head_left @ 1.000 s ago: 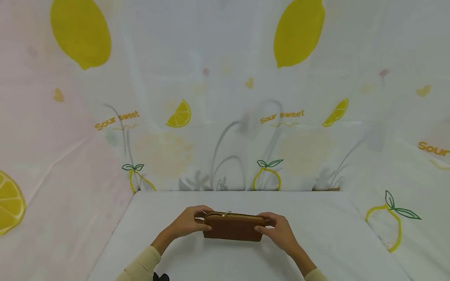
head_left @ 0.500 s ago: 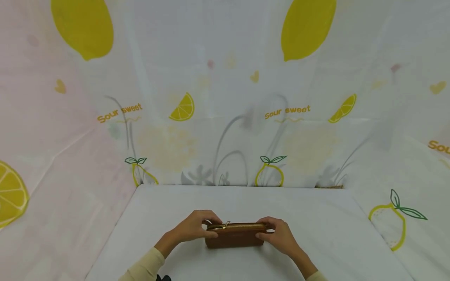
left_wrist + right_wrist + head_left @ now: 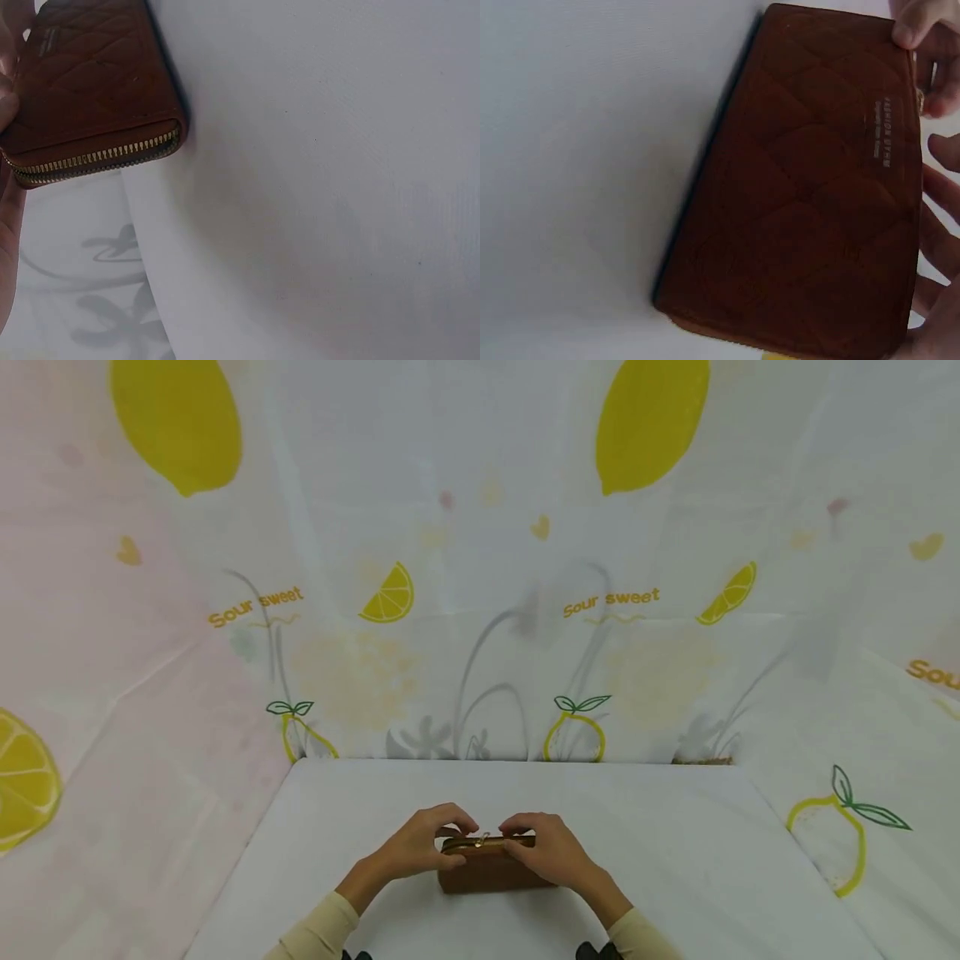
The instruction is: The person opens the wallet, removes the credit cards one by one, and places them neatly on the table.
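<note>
A brown quilted zip-around wallet [image 3: 487,872] stands on its long edge on the white table, its gold zipper along the top. The zipper pull [image 3: 483,839] sits near the left end. My left hand [image 3: 416,843] holds that end, thumb on the front and fingers over the top edge. At the wallet end [image 3: 97,142] in the left wrist view, two rows of gold teeth show a dark gap between them. My right hand [image 3: 551,852] is over the right half, its bent fingertips close beside the pull. In the right wrist view its fingers [image 3: 941,199] lie along the top edge.
The white table [image 3: 675,843] spreads around the wallet. Behind and at both sides hangs a pale cloth [image 3: 480,568] printed with lemons and lettering. Dark bands [image 3: 596,950] show at the wrists.
The wallet has come down onto the table and nearer to me. My right hand has left its right end and slid left along the top toward the pull. My left hand stays at the left end.
</note>
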A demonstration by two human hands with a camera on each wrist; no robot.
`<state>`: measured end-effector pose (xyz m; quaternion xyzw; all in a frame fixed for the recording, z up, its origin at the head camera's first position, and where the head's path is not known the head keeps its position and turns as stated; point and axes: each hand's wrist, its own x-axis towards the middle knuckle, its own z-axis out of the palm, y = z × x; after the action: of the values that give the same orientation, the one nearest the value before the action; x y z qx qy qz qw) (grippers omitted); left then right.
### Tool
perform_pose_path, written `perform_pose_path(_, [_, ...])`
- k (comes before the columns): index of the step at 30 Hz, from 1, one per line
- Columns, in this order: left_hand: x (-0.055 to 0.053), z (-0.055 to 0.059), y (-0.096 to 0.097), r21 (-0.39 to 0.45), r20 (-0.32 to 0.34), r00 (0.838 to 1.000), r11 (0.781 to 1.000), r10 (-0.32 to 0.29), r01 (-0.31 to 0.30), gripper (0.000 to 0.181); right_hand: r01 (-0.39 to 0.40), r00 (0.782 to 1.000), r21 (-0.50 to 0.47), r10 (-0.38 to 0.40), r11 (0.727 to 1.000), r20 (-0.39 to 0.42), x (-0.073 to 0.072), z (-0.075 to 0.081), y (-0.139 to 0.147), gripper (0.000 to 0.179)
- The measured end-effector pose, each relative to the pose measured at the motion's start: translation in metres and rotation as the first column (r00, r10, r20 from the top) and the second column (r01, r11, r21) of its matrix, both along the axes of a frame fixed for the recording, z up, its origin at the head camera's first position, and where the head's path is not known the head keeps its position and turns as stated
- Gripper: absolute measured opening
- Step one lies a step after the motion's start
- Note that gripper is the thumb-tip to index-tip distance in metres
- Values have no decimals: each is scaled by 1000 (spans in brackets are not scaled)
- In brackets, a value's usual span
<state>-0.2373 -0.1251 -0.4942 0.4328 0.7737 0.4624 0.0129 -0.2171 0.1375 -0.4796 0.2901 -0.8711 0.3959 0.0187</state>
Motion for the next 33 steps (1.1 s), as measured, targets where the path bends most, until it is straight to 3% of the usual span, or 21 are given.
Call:
perform_pose_path(6, [1,-6,2,45,65,998,999,-14,11,47,-2,997,54,-2,999,79,-8,5,-21,16])
perform_pose_path(10, [1,-6,3,37,56,998,999,-22,20,48,-5,992,68,-4,998,124,-11,6,-27,13])
perform_pose_path(15, [1,-5,1,8,47,999,1000,9,-9,50,-8,997,-5,8,1000,81,-14,1,-33,14])
perform_pose_path(22, [4,-1,-2,-40,196,977,997,77,-71,63,-26,999,-70,29,997,40,-10,2,-41,16])
perform_pose_path(26, [4,0,-2,-57,230,970,996,75,-63,62,-17,1000,-85,17,996,-8,-6,1,-45,17])
perform_pose_path(33, [2,3,-4,-117,172,984,993,35,-15,65,-3,1000,-115,1,993,-24,-2,6,-44,9])
